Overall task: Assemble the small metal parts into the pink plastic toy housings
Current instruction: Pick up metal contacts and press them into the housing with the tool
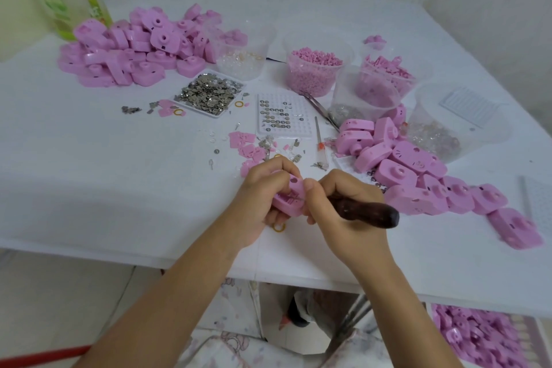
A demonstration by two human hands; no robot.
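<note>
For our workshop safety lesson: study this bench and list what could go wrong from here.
1. The dark-handled tool in the right hand points into the pink housing gripped by the left hand; a slip could jab that hand.
2. The yellow ring lies near the table edge and might get knocked off.

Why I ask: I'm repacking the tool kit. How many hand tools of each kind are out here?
Wooden-handled tool, in the right hand: 1
Tweezers: 1
Orange-collared pick: 1
Total: 3
</note>
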